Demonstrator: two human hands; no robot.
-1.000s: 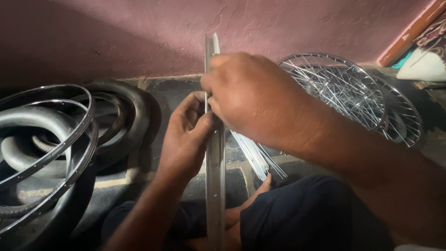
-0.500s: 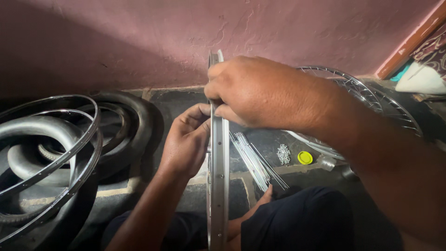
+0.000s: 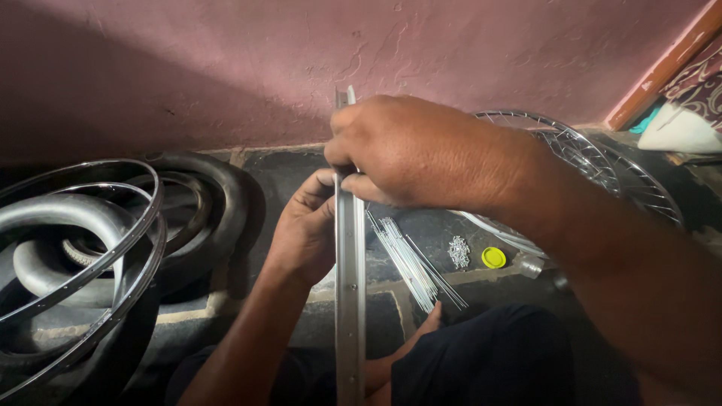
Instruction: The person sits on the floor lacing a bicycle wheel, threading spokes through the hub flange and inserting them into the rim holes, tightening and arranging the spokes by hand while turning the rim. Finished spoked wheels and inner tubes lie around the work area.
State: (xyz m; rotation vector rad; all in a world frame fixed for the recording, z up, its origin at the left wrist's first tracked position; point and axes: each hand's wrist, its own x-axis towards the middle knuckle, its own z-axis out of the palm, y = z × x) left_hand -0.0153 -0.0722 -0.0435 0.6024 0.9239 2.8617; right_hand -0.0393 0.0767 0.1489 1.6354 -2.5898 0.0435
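Closest to the camera, a dark trouser leg (image 3: 489,357) fills the bottom of the view, and a bare foot (image 3: 432,319) peeks out beside it. Rising between the legs, edge-on to us, stands the silver wheel rim (image 3: 350,301), upright and running from the bottom edge up to the hands. The left hand (image 3: 304,233) is pressed against the rim's left side, thumb up along the metal and fingers curled behind it; it looks closed on the rim, though the fingertips are hidden. Above it, the right hand (image 3: 410,154) comes in from the right and wraps over the rim near its top, fingers folded tight around the metal, a firm closed grip. The rim's tip just pokes out above the knuckles.

On the floor just right of the rim lies a bundle of thin steel spokes (image 3: 410,259), fanned slightly. A bit further right sits a small heap of spoke nipples (image 3: 458,252), and beside that a yellow cap (image 3: 493,257).

Over on the left, a stack of bare chrome rims (image 3: 113,248) leans over a grey inner tube (image 3: 53,225), with a black tyre (image 3: 214,210) behind them. Far right, partly behind the right forearm, rests a spoked wheel (image 3: 602,169). At the back, a rough pink wall (image 3: 226,68) closes the scene, with a wooden door frame (image 3: 662,68) at the right corner.
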